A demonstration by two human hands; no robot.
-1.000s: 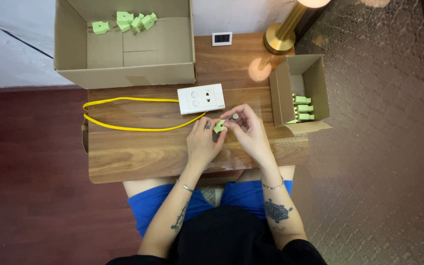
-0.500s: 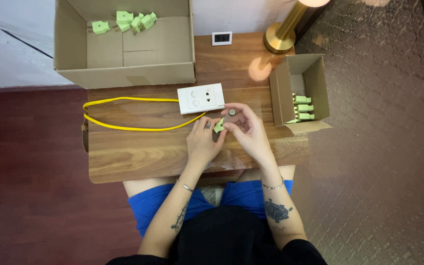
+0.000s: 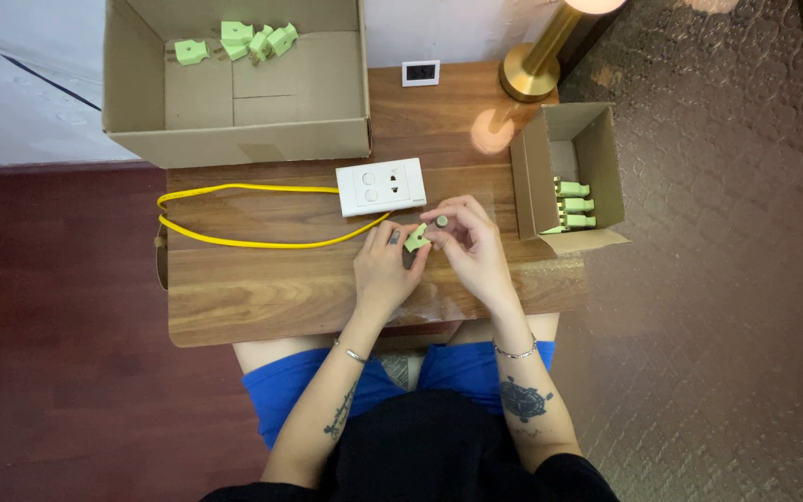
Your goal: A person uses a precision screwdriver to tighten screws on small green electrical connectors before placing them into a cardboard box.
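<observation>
Green plastic plug [image 3: 416, 237] is pinched by the left hand [image 3: 385, 270] (right hand [image 3: 471, 246] grips a small grey cylinder [image 3: 441, 221]). Either piece could be dropped if pinched loosely.

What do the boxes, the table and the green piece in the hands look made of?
Both boxes: brown cardboard, matte, flaps folded. Table: wood or wood veneer, grain visible, slight sheen. Green piece, held by left hand and right hand: probably moulded plastic, uniform colour.

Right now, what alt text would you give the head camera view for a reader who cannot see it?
Seen from above, a seated person's left hand and right hand hold a small green plastic piece over a wooden table. Nearby lie a white socket block with a yellow cable, a large cardboard box and a small cardboard box, both holding green pieces.
</observation>
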